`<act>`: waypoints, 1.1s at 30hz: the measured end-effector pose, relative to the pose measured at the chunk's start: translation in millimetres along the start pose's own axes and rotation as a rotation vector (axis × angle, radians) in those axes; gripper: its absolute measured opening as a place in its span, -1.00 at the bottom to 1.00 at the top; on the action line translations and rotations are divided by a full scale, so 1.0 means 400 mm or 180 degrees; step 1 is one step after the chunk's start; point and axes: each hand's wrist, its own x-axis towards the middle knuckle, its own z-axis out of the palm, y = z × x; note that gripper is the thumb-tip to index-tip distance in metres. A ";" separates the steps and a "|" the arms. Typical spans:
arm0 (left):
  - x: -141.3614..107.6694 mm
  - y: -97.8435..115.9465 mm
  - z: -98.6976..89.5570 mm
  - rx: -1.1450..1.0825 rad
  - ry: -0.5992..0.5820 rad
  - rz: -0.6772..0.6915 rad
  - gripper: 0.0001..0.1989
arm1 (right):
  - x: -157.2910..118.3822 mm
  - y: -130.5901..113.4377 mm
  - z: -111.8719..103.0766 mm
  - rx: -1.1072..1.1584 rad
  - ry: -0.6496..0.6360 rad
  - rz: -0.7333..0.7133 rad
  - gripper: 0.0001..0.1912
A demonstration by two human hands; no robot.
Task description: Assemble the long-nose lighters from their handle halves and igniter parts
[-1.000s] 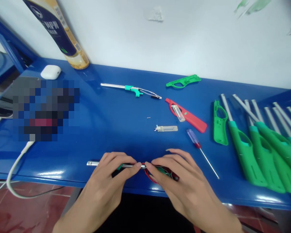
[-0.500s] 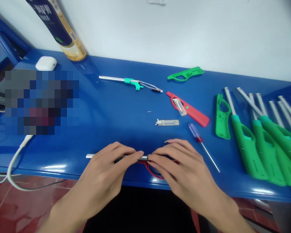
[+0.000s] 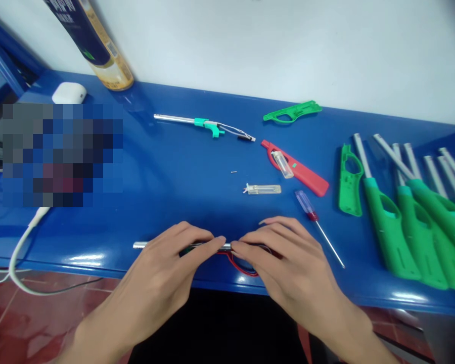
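Note:
My left hand [image 3: 170,263] is closed around a metal lighter tube [image 3: 139,245], whose tip sticks out on the left. My right hand [image 3: 288,263] pinches the tube's other end at thumb and fingertips. Under both hands lies a red lighter casing half [image 3: 243,271], mostly hidden, with its trigger loop showing. Beyond them are a clear fuel tank [image 3: 264,189], a tiny screw or pin [image 3: 233,172] and a red casing half [image 3: 309,178] with a second clear fuel tank [image 3: 283,165] on it. A loose lighter tube with teal trigger and wires [image 3: 202,122] rests farther back.
A screwdriver [image 3: 306,205] lies right of my hands. Green casing halves [image 3: 351,194] [image 3: 307,111] and several green lighters [image 3: 392,242] occupy the right. A bottle [image 3: 116,76], a white earbud case [image 3: 69,93] and a white cable [image 3: 17,258] are at left.
The view has shifted slightly. My right fingers have moved a little at the tube's end, and a thin wire shows beneath them; both hands keep their hold.

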 end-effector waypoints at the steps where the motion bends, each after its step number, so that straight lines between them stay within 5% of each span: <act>1: -0.003 0.001 0.002 0.0004 0.0007 0.0003 -0.45 | -0.001 -0.001 0.002 -0.0014 0.0025 0.0015 -0.74; 6: -0.018 0.002 0.011 -0.0024 0.0171 -0.0007 -0.41 | -0.007 -0.008 0.008 -0.0023 0.0227 0.0075 -0.75; 19: -0.025 -0.008 0.017 -0.0085 0.0216 0.0011 -0.42 | 0.040 -0.019 -0.013 -0.0352 -0.0204 -0.0251 -0.70; 33: -0.028 -0.002 0.038 0.0118 0.0350 0.0022 -0.48 | -0.009 -0.043 0.010 -0.0747 -0.0349 -0.0390 -0.69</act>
